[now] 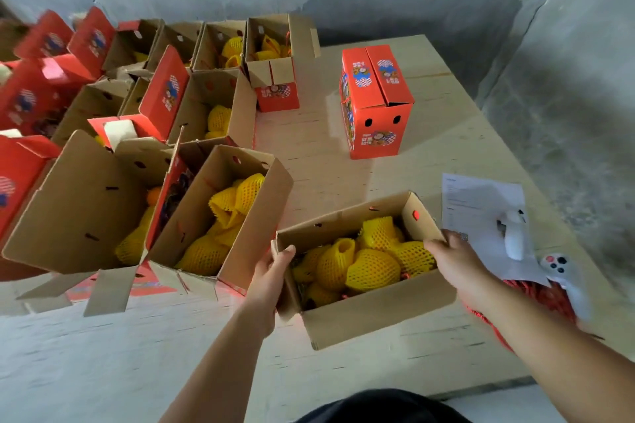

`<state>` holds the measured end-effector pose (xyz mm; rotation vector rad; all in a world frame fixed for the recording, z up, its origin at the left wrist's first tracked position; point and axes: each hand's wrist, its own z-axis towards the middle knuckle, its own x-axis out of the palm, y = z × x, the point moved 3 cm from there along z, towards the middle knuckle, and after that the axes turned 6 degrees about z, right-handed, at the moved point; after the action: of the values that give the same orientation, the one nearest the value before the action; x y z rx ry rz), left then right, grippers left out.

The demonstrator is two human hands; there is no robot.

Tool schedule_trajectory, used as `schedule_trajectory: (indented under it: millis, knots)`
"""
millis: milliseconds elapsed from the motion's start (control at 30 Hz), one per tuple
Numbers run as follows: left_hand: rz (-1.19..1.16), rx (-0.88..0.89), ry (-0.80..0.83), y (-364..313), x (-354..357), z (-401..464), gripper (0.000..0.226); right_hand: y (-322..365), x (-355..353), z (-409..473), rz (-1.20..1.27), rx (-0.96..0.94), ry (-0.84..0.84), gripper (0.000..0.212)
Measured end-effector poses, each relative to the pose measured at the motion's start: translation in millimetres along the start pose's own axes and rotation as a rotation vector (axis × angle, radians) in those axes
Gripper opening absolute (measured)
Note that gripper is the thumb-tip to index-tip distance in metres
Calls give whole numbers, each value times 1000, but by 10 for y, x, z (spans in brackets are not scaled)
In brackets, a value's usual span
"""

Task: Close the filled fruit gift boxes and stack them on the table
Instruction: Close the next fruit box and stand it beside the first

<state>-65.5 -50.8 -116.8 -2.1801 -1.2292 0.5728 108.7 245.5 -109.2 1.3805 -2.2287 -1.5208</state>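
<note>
Open box [364, 271] sits at the near edge of the tabletop [343, 182], flaps up, packed with fruit in yellow foam nets [371, 257] — likely heavy for thin corrugated card, so the walls will flex; best held low at both short ends, not by the flaps. Left hand [275, 271] grips the left end wall, thumb over the rim; right hand [453, 257] grips the right end wall, fingers curled over the edge. One closed red box [374, 99] stands further back — probable stack spot.
</note>
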Motion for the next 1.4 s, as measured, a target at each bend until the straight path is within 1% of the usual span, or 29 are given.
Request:
schedule_trajectory:
  millis: [33, 67, 100, 167, 233, 267, 333, 400, 433, 467, 500, 533, 567, 600, 667, 733, 767, 800, 867, 967, 1033, 1100, 1133, 1200, 1233, 1267, 1300, 1367, 1400]
  knots:
    - [-78, 6, -21, 25, -4, -39, 88, -14, -1, -5, -8, 6, 16, 48]
    - [-163, 16, -55, 47, -13, -73, 86, -22, -15, -8, -9, 11, 32, 54]
    - [-244, 31, -94, 60, -27, -100, 77, -18, -40, -16, -10, 13, 46, 61]
    - [-347, 54, -186, 61, -108, -163, 49, -17, -94, -29, 1, 3, 49, 73]
    - [-371, 56, -229, 55, -240, -247, 34, -56, -120, -58, 46, 4, 27, 76]
    - [-381, 83, -209, 31, -306, -309, 33, -90, -134, -83, 78, 7, 5, 77]
    - [-373, 232, -58, -74, -403, -446, 33, -156, -197, -147, 167, 10, -66, 76]
    - [-432, 356, 117, -201, -436, -578, 36, -149, -315, -186, 306, 12, -131, 67]
    - [-441, 374, 151, -245, -412, -609, 37, -108, -385, -187, 383, 16, -180, 53]
    - [-396, 393, 142, -274, -354, -606, 37, -60, -467, -171, 474, 27, -250, 35]
    - [-309, 402, 94, -291, -266, -564, 34, -3, -542, -156, 580, 42, -321, 19]
    - [-197, 413, -4, -310, -163, -501, 27, 59, -597, -133, 675, 52, -366, 11]
    - [-86, 416, -124, -331, -57, -427, 20, 126, -622, -117, 739, 63, -362, 11]
    - [13, 397, -231, -337, 41, -343, 20, 164, -624, -83, 768, 71, -316, 12]
    - [116, 332, -354, -326, 206, -212, 39, 232, -579, -31, 775, 111, -163, 16]
    - [112, 286, -348, -283, 315, -142, 58, 252, -533, -23, 792, 196, 18, 19]
    - [102, 269, -331, -255, 346, -126, 60, 251, -502, -34, 825, 253, 108, 20]
    - [101, 249, -312, -237, 363, -110, 58, 246, -483, -41, 877, 305, 177, 23]
    - [93, 216, -274, -224, 356, -63, 51, 226, -479, -26, 956, 357, 240, 30]
    - [64, 195, -209, -288, 301, -24, 38, 200, -507, 0, 984, 359, 218, 37]
    - [79, 269, -211, -333, 276, -23, 28, 179, -553, 34, 999, 289, 112, 34]
    - [96, 380, -240, -372, 286, -48, 27, 184, -586, 56, 997, 147, -9, 30]
    - [86, 427, -243, -385, 302, -66, 31, 209, -590, 48, 959, 57, -71, 25]
    - [62, 516, -233, -399, 332, -108, 44, 307, -572, -2, 773, -151, -169, 14]
    - [65, 566, -239, -409, 340, -133, 50, 369, -547, -42, 649, -259, -197, 15]
    - [76, 608, -263, -422, 346, -163, 54, 443, -503, -93, 535, -364, -192, 20]
    - [89, 647, -299, -436, 348, -190, 52, 513, -438, -142, 440, -449, -145, 22]
    - [82, 732, -363, -436, 347, -222, 39, 568, -216, -197, 209, -588, 1, 22]
    - [61, 785, -374, -421, 345, -239, 32, 551, -84, -209, 16, -642, 38, 24]
